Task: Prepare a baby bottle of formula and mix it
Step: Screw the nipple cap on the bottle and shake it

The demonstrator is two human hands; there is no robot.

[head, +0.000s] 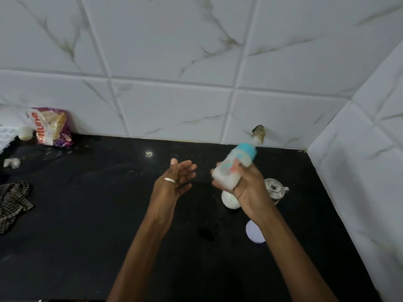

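White marble-look wall tiles (174, 51) with grey-brown veining fill the back and right side, meeting in a corner at upper right. One chipped hole (258, 132) in the back tile, just above the worktop's far edge. Black glossy worktop (87, 214) below, speckled with pale crumbs and smears near the far left.

Checked dark cloth (13, 201) bunched at the left edge. Purple and white food packet (51, 127) leaning on the wall at the far left corner, a white tray (6, 137) and a small pale lump (25, 132) beside it.

Left hand (172, 184) empty, fingers spread loosely, palm turned right, silver ring (169, 180) on the thumb. Right hand (246, 188) wrapped around the baby bottle (233, 168), held above the worktop towards the right side, tilted, blurred; milky white contents, blue cap uppermost.

Under that hand: white bowl (229, 200), small steel pot (275, 189) with lid, white round lid (254, 233) lying flat nearer the front.
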